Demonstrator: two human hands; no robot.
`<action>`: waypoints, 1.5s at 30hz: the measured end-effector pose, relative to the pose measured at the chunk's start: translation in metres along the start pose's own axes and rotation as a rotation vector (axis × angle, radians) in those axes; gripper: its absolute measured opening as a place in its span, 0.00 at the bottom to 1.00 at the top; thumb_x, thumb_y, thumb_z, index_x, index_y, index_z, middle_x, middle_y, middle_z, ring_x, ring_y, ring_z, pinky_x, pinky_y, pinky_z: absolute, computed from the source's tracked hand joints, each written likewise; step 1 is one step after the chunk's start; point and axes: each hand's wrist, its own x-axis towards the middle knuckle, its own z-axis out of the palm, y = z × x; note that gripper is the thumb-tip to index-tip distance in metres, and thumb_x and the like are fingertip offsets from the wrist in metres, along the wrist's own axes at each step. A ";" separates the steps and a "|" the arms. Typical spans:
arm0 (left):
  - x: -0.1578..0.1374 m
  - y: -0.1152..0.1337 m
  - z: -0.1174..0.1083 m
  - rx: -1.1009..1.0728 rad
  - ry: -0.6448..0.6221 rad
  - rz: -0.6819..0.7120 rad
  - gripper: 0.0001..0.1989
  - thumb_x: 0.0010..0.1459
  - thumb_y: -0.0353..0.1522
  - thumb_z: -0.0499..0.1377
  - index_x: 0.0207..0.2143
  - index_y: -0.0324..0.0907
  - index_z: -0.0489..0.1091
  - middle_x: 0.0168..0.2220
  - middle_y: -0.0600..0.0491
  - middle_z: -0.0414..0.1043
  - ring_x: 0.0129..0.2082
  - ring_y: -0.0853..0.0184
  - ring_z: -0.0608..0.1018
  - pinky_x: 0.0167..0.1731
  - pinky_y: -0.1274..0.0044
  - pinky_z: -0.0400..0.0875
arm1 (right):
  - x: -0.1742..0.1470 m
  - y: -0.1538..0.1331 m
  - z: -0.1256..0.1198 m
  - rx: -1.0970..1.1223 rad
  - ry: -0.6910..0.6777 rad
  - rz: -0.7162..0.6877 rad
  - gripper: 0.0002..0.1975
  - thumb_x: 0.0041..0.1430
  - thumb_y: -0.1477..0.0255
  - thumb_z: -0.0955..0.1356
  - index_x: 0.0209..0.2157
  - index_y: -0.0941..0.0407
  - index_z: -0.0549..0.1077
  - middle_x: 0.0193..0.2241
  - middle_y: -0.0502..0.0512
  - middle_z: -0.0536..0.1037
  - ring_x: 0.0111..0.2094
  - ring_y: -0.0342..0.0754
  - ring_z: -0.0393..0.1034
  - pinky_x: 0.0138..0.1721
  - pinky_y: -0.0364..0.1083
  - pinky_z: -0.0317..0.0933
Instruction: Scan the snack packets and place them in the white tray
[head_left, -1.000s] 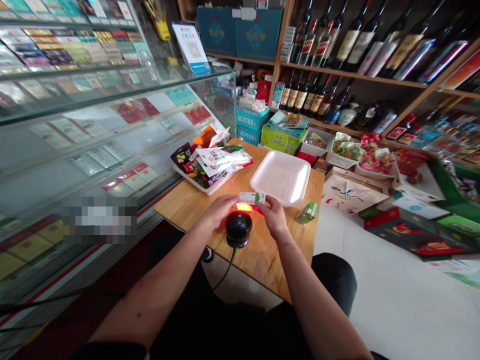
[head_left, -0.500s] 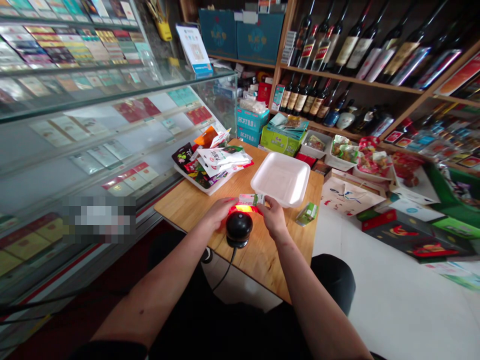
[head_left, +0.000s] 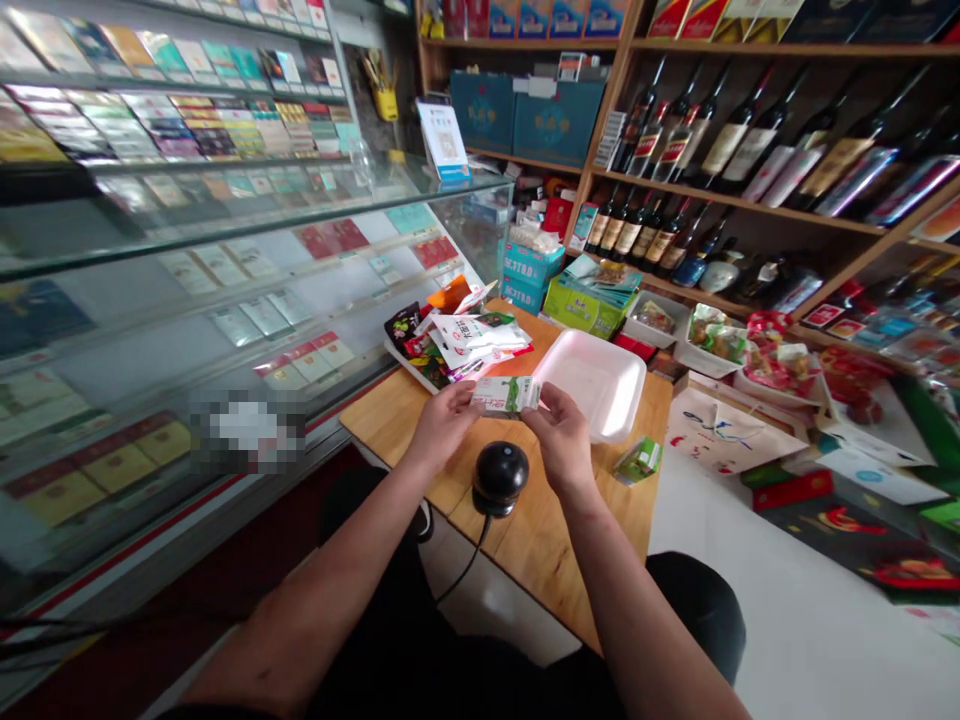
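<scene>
Between both hands I hold a small white and green box (head_left: 504, 396) with printing on it, above the wooden table. My left hand (head_left: 448, 425) grips its left end with fingers and thumb. At the right end, my right hand (head_left: 559, 430) pinches it the same way. Just below the box, on the near side, stands a round black barcode scanner (head_left: 501, 478) with a cable running down off the table edge. A white plastic tray (head_left: 634, 390) lies beyond my right hand. Another small green box (head_left: 639, 460) rests on the table to the right.
On the table (head_left: 555, 560), a white tray heaped with snack packets (head_left: 480, 335) stands at the back left. A glass display counter (head_left: 247, 240) flanks the left side. Shelves of bottles (head_left: 720, 150) rise behind, with snack bins and a paper bag (head_left: 731, 425) at right.
Both hands have lifted the box up and away from the scanner. The red light that lit its underside no longer shows. The camera view has shifted, tilting slightly up and left.
</scene>
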 end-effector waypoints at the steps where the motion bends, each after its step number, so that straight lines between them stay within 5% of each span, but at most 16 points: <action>1: -0.003 0.004 -0.004 0.004 0.000 0.041 0.28 0.53 0.36 0.69 0.55 0.37 0.70 0.51 0.42 0.77 0.49 0.59 0.79 0.48 0.70 0.73 | -0.001 -0.004 0.006 0.006 -0.031 -0.007 0.29 0.52 0.66 0.76 0.54 0.60 0.71 0.54 0.66 0.77 0.51 0.58 0.76 0.58 0.59 0.68; 7: -0.023 0.028 -0.043 0.309 0.180 0.221 0.25 0.57 0.35 0.67 0.57 0.42 0.71 0.53 0.45 0.75 0.46 0.60 0.79 0.43 0.71 0.74 | -0.006 -0.034 0.057 -0.032 -0.216 -0.063 0.29 0.55 0.62 0.76 0.56 0.58 0.70 0.56 0.66 0.75 0.50 0.57 0.76 0.56 0.60 0.70; 13: -0.035 0.075 -0.097 0.402 0.380 0.379 0.22 0.59 0.36 0.66 0.55 0.44 0.72 0.49 0.47 0.77 0.41 0.62 0.79 0.43 0.71 0.75 | -0.007 -0.062 0.133 -0.062 -0.378 -0.145 0.33 0.56 0.60 0.75 0.60 0.55 0.66 0.61 0.65 0.71 0.47 0.54 0.77 0.47 0.55 0.76; 20: -0.041 0.139 -0.175 0.492 0.581 0.525 0.22 0.59 0.37 0.66 0.56 0.43 0.73 0.51 0.47 0.76 0.42 0.62 0.79 0.45 0.71 0.74 | -0.011 -0.091 0.231 0.047 -0.655 -0.311 0.30 0.59 0.67 0.73 0.60 0.55 0.64 0.60 0.63 0.72 0.56 0.54 0.73 0.60 0.55 0.67; 24: -0.042 0.172 -0.215 0.559 0.686 0.612 0.21 0.59 0.37 0.66 0.54 0.42 0.72 0.48 0.48 0.78 0.39 0.64 0.79 0.41 0.74 0.73 | -0.009 -0.105 0.285 0.017 -0.746 -0.412 0.29 0.59 0.69 0.73 0.61 0.55 0.64 0.59 0.62 0.73 0.54 0.53 0.74 0.58 0.54 0.69; 36: -0.024 0.235 -0.310 0.811 0.907 0.632 0.21 0.60 0.38 0.64 0.53 0.41 0.70 0.50 0.48 0.77 0.37 0.66 0.79 0.39 0.76 0.70 | 0.013 -0.131 0.427 -0.181 -0.711 -0.740 0.26 0.55 0.72 0.70 0.57 0.57 0.68 0.51 0.59 0.78 0.49 0.53 0.75 0.53 0.54 0.69; 45: -0.025 0.236 -0.343 0.947 1.044 0.546 0.21 0.61 0.43 0.63 0.53 0.43 0.74 0.49 0.47 0.78 0.38 0.60 0.80 0.42 0.73 0.68 | 0.012 -0.121 0.481 -0.337 -0.625 -0.751 0.20 0.58 0.70 0.69 0.52 0.58 0.73 0.49 0.60 0.78 0.49 0.55 0.73 0.55 0.55 0.66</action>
